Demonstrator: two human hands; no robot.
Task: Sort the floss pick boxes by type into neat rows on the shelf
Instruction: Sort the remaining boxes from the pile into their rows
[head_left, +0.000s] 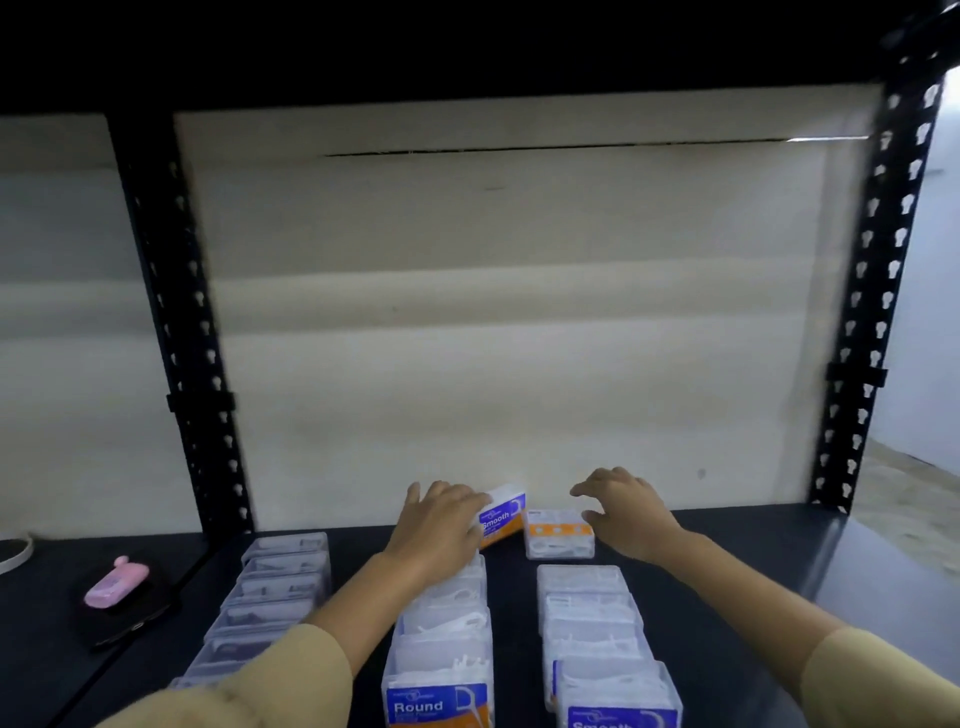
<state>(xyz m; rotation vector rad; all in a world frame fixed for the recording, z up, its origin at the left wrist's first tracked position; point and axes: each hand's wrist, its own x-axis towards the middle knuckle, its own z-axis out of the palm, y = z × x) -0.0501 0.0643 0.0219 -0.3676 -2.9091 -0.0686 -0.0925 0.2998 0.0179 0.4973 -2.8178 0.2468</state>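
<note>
Clear plastic "Smooth" box (503, 514) sat tilted near the shelf's (753, 561) back edge under your left hand (441, 525), which gripped it. Your right hand (626, 512) hovered open-fingered over the orange-labelled box (560, 534) beside it.

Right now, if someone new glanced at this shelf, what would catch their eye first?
Probably the two hands at the back of the shelf: the left hand grips a tilted Smooth box, the right hand hovers, open, by an orange-labelled box. Three rows of clear boxes run toward the viewer, and a pink case lies far left.
</note>
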